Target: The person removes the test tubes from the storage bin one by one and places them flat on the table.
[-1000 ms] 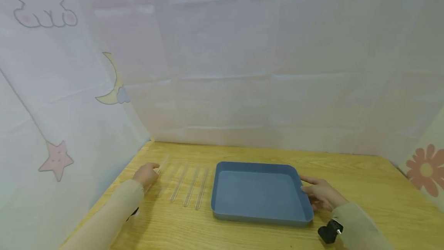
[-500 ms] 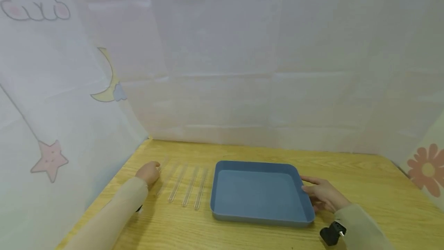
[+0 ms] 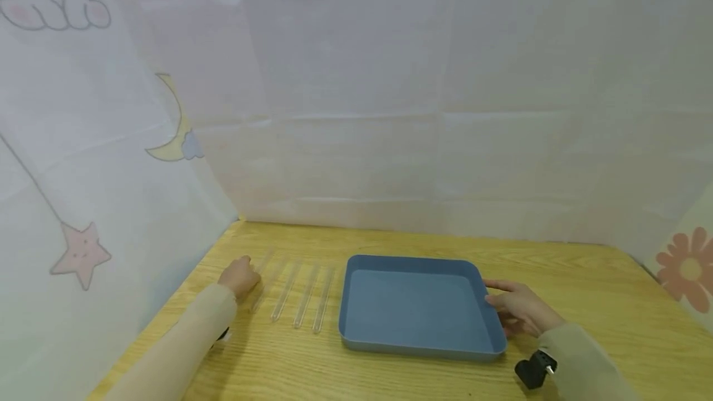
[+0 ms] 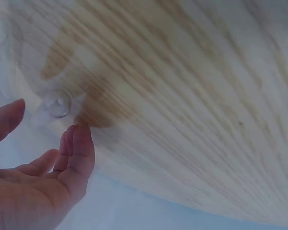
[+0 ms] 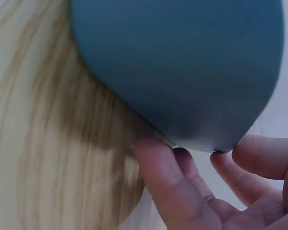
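Several clear test tubes lie slanting side by side on the wooden table, left of a blue rectangular tray (image 3: 423, 308). Over the leftmost test tube (image 3: 265, 257) is my left hand (image 3: 238, 277), covering its near part in the head view. In the left wrist view a tube's round end (image 4: 57, 103) shows between the spread thumb and fingers (image 4: 79, 148), with gaps around it. My right hand (image 3: 520, 307) holds the tray's right side. Its thumb (image 5: 266, 155) rests at the rim and its fingers lie along the lower edge in the right wrist view.
The yellowish wooden table (image 3: 312, 373) reaches back to a pale cloth wall (image 3: 356, 159) with hanging folds. More cloth, printed with a star (image 3: 82, 255) and a flower (image 3: 689, 270), closes in both sides.
My left hand has shifted slightly to the right over the leftmost test tube. My right hand stays at the tray's side. The head view has turned a little.
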{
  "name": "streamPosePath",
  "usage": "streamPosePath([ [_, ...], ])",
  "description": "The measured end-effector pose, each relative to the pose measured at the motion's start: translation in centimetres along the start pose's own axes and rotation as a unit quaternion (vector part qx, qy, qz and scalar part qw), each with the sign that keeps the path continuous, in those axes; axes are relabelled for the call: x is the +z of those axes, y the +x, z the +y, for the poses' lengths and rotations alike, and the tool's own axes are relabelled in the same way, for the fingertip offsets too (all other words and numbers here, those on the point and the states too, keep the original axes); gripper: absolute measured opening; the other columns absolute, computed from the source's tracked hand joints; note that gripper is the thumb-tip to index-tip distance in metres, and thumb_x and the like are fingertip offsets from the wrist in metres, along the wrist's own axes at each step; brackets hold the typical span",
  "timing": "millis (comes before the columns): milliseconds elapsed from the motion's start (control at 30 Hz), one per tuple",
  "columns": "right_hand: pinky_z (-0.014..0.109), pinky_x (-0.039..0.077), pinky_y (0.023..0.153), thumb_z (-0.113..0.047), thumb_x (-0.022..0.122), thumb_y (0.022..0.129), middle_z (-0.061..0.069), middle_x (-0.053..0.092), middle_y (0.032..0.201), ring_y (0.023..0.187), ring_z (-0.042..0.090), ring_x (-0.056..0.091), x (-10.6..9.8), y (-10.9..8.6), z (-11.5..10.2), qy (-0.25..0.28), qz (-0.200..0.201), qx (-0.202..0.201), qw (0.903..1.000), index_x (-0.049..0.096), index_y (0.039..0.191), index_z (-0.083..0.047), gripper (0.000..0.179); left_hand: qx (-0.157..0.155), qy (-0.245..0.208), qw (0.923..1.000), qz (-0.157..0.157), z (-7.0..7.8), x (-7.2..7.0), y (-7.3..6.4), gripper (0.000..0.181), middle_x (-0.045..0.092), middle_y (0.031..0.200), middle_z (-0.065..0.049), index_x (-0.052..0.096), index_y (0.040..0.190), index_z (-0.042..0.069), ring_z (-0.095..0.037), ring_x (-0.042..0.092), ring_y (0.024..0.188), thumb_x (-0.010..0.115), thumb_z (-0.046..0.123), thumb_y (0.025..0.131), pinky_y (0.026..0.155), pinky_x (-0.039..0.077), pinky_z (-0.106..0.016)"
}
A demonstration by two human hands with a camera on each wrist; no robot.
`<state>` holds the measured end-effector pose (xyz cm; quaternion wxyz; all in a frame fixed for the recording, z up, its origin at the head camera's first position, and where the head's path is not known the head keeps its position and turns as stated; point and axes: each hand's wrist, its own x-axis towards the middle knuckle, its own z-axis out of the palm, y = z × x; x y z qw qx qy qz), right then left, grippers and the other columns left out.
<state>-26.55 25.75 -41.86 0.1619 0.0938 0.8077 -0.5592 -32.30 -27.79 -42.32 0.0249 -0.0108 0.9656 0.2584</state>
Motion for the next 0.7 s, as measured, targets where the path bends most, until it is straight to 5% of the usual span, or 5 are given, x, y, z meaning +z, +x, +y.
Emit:
streamPosePath([
  [133,0.042,0.053,0.067,-0.011,0.052,0.099,0.019,0.064,0.11,0.088,0.026,0.063,0.0,0.7,-0.1,-0.002,-0.014,0.0,0.9999,0.024,0.148,0.008,0.06,-0.012,-0.056,0.9983,-0.011,-0.8,0.0,-0.4,0.061,0.059,0.098,-0.038,0.027,0.134,-0.026,-0.04,0.063,0.076,0.053,0.012,0.095,0.091,0.046,-0.056],
  [200,0.044,0.053,0.07,-0.012,0.053,0.099,0.023,0.061,0.116,0.094,0.029,0.062,-0.1,1.0,-0.2,0.003,-0.021,-0.003,0.9998,0.023,0.147,0.009,0.061,-0.019,-0.076,0.9969,-0.011,-1.1,0.0,-0.5,0.063,0.06,0.091,-0.036,0.023,0.136,-0.025,-0.031,0.058,0.062,0.052,0.015,0.098,0.091,0.046,-0.055],
  [300,0.046,0.053,0.072,-0.013,0.053,0.098,0.028,0.056,0.122,0.099,0.032,0.06,-0.2,1.3,-0.3,0.013,-0.022,-0.005,0.9997,0.02,0.147,0.01,0.063,-0.026,-0.091,0.9955,-0.004,-0.8,0.2,-0.7,0.063,0.054,0.108,-0.043,0.021,0.137,-0.025,-0.042,0.062,0.083,0.049,0.017,0.1,0.097,0.041,-0.059],
  [400,0.045,0.053,0.072,-0.016,0.053,0.097,0.033,0.051,0.127,0.102,0.036,0.059,-0.3,1.3,-0.5,0.007,-0.014,-0.014,0.9998,0.017,0.147,0.011,0.067,-0.032,-0.077,0.9965,0.009,0.6,0.4,-1.3,0.063,0.028,0.134,-0.049,0.021,0.136,-0.025,-0.061,0.036,0.12,0.049,0.019,0.101,0.101,0.033,-0.065],
  [700,0.057,0.049,0.086,-0.024,0.039,0.104,0.041,0.021,0.145,0.125,0.057,0.035,-0.8,0.4,-2.8,-0.058,0.022,-0.098,0.9933,0.008,0.15,0.011,0.065,-0.036,-0.033,0.9973,0.055,5.3,0.9,-2.6,0.07,0.021,0.142,-0.044,0.019,0.142,-0.019,-0.059,0.022,0.13,0.046,0.031,0.103,0.1,0.024,-0.072],
])
